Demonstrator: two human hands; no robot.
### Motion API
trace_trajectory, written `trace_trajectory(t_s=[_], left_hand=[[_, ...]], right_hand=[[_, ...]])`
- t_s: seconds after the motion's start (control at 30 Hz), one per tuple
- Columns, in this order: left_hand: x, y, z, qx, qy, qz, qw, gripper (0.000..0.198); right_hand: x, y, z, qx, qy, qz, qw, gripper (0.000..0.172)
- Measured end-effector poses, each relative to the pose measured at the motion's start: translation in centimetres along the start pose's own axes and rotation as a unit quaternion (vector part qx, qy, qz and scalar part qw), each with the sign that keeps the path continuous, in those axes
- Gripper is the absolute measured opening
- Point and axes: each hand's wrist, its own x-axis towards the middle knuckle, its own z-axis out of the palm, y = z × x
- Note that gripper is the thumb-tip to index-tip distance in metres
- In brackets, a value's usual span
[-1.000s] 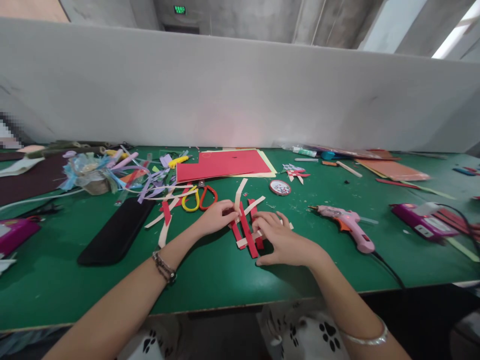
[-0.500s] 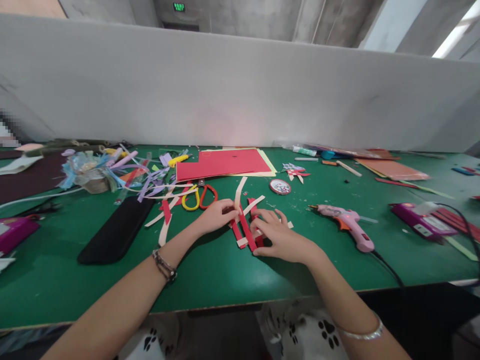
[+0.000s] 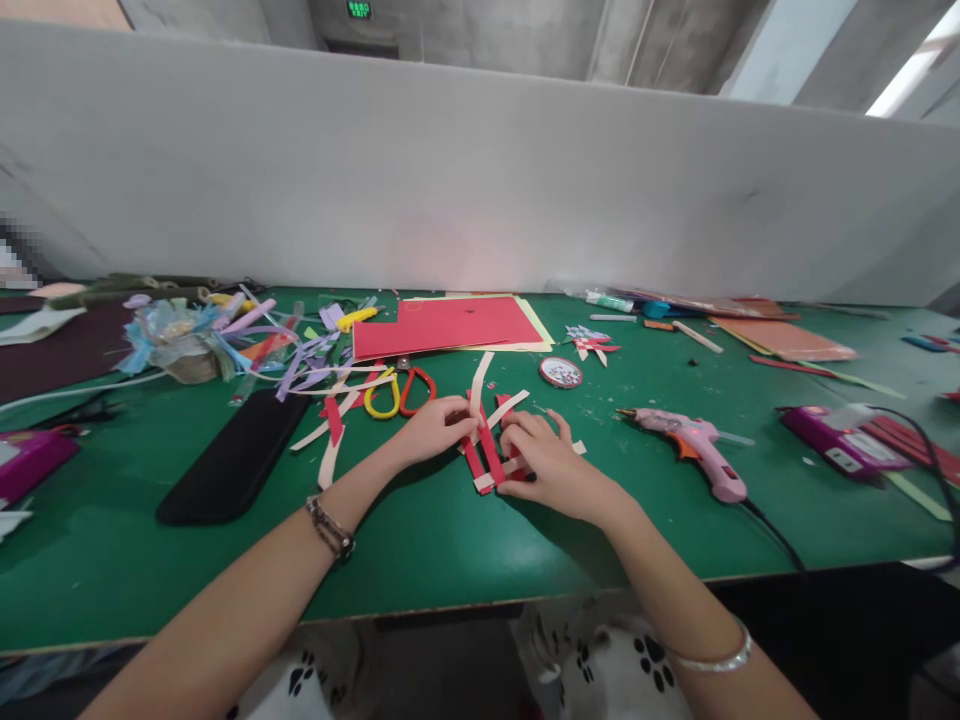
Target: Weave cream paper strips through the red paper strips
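Strips, red + cream, crossed in a loose weave, lie on the green table in front of the wearer, btwn both hands. L hand is at the weave's upper L side, thumb + forefinger pinching the strips near the base of a cream one that sticks up and away. R hand is over the R part, fingers bent, thumb at the lower end of the mid red strip; can't tell if it pinches or just presses (fingertips partly hidden).

Scissors, yellow + orange-red handles, lie just beyond L hand, blades mostly under red paper. More red/cream scraps sit L of the scissors, nr a long black case. Round dish w/ red rim stands beyond R hand, small bits in it. Pink glue gun lies well R of that hand, nozzle twd the weave, cord off the front edge. Purple box further R.
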Motion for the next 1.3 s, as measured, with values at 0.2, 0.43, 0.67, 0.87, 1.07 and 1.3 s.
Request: trace_trajectory(t_s=[0.2, 0.43, 0.67, 0.87, 1.07, 1.3], left_hand=[[0.0, -0.1, 0.1, -0.011, -0.001, -0.003, 1.0, 0.014], [-0.1, -0.1, 0.0, -0.027, -0.007, -0.004, 1.0, 0.014], [0.1, 0.0, 0.0, -0.014, 0.003, -0.005, 1.0, 0.013], [0.1, -0.1, 0.0, -0.012, -0.002, 0.002, 1.0, 0.014], [0.1, -0.3, 0.1, -0.027, -0.005, 0.011, 1.0, 0.015], [-0.1, -0.2, 0.0, -0.036, -0.008, 0.008, 0.999, 0.013]], right_hand=[[0.0, 0.1, 0.0, 0.011, -0.002, 0.0, 1.0, 0.023], [-0.3, 0.6, -0.6, 0.032, -0.003, 0.012, 0.999, 0.021], [-0.1, 0.4, -0.5, 0.028, 0.022, 0.024, 0.999, 0.01], [0.4, -0.1, 0.1, 0.001, 0.065, 0.078, 0.995, 0.013], [0.6, -0.5, 0.9, 0.005, 0.076, 0.097, 0.992, 0.015], [0.9, -0.5, 1.1, 0.052, 0.058, 0.126, 0.989, 0.009]])
